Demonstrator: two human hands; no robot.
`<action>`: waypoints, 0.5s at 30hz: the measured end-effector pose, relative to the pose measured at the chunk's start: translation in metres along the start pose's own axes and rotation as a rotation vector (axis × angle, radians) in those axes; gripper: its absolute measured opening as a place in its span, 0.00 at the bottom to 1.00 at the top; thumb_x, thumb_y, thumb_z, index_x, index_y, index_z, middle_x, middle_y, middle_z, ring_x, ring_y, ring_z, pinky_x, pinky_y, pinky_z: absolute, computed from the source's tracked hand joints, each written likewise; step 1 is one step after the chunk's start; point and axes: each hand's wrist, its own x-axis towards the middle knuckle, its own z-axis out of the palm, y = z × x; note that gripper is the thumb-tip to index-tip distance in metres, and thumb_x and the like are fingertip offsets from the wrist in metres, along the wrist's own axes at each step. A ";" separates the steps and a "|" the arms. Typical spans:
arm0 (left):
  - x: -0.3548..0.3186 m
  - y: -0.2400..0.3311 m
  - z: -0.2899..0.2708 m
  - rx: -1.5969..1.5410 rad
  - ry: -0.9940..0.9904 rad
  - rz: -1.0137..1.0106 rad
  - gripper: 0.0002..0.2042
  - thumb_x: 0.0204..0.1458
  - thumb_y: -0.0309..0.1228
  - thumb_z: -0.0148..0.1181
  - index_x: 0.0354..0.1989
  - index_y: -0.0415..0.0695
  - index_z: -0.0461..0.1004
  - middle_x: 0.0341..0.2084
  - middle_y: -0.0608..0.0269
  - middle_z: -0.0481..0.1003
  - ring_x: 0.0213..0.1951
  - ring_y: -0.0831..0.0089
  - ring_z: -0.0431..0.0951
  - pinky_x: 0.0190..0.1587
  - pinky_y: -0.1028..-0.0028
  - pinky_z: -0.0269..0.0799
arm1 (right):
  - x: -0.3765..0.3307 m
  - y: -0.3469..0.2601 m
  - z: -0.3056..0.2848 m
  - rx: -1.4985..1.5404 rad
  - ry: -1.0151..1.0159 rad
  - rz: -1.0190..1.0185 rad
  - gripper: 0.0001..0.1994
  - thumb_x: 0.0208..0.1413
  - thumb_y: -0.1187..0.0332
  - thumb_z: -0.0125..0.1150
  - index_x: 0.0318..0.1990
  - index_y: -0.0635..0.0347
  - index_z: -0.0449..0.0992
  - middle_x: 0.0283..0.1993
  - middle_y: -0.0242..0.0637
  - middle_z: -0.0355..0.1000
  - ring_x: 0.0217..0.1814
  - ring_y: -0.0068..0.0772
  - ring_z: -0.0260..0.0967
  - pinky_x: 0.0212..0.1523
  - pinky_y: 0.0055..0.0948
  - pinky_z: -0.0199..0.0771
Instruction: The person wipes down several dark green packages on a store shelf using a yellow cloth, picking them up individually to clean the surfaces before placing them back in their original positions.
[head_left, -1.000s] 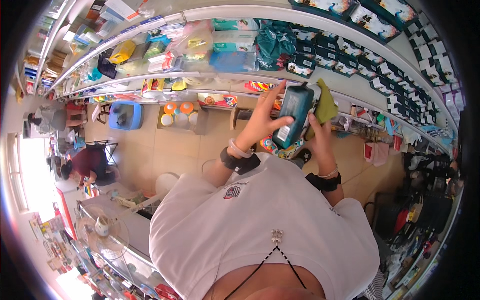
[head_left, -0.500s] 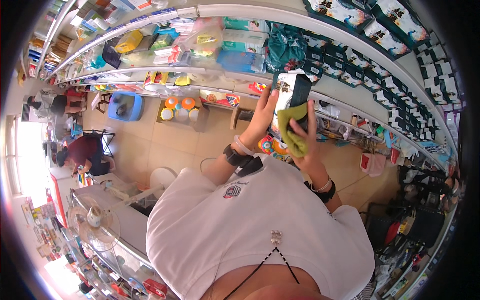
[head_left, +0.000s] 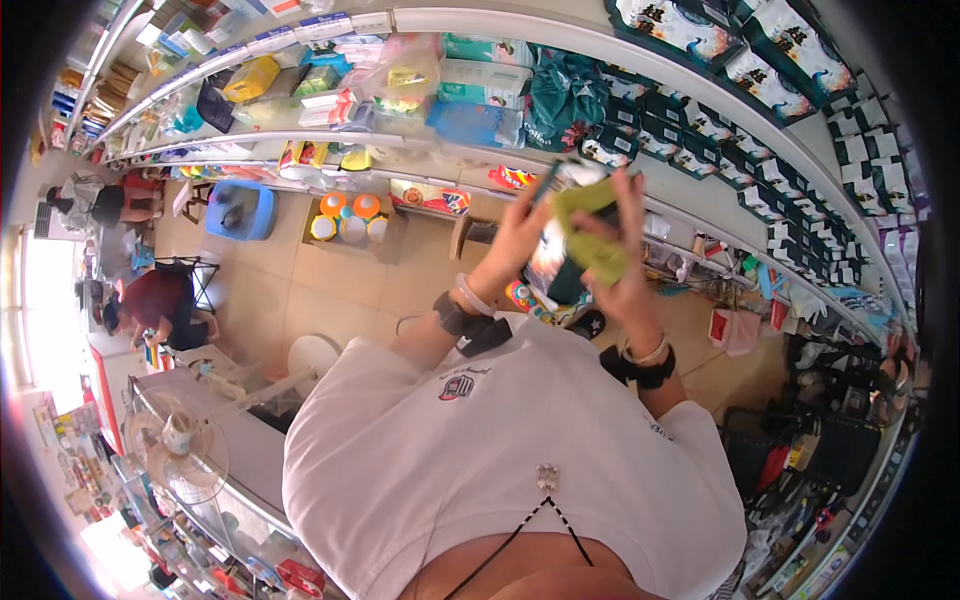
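My left hand [head_left: 515, 243] grips a boxy dark green and white package [head_left: 552, 270] by its left side, in front of my chest. A folded olive-green cloth [head_left: 597, 257] is in my right hand [head_left: 628, 283], pressed against the package's right side and upper face. The cloth and fingers cover part of the package, and motion blurs its upper end. Similar dark green and white packages [head_left: 690, 150] stand in rows on the shelf beyond my hands.
Shelving [head_left: 440, 140] curves across the front, with a dark green plastic bag [head_left: 568, 95] on it. Colourful toy-like things [head_left: 525, 297] lie below the package. A box of orange-lidded jars [head_left: 350, 230] and a blue tub [head_left: 240, 211] stand on the floor. Two people are at the far left.
The package has tipped and turned between my hands, its printed face less visible now. My right hand has shifted slightly with the cloth, which now lies higher across the package.
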 end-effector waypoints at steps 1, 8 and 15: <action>0.004 0.002 -0.006 -0.172 0.084 -0.121 0.18 0.53 0.37 0.42 0.48 0.38 0.58 0.39 0.57 0.68 0.38 0.76 0.69 0.39 0.76 0.67 | -0.011 -0.006 0.012 -0.050 -0.122 -0.070 0.21 0.42 0.56 0.53 0.47 0.47 0.67 0.62 0.44 0.41 0.65 0.50 0.30 0.60 0.44 0.33; -0.013 -0.014 -0.008 -0.246 -0.163 -0.136 0.22 0.53 0.39 0.44 0.52 0.39 0.55 0.41 0.63 0.66 0.41 0.80 0.65 0.42 0.81 0.62 | 0.013 -0.009 -0.005 -0.081 -0.095 -0.070 0.24 0.42 0.53 0.53 0.48 0.50 0.64 0.61 0.40 0.43 0.63 0.44 0.35 0.59 0.38 0.38; -0.015 0.010 0.011 0.136 -0.135 0.093 0.23 0.50 0.31 0.48 0.54 0.38 0.52 0.42 0.58 0.66 0.42 0.76 0.65 0.46 0.78 0.59 | 0.003 0.019 -0.001 0.830 0.248 0.395 0.26 0.56 0.52 0.30 0.53 0.65 0.52 0.54 0.40 0.54 0.53 0.30 0.55 0.51 0.27 0.56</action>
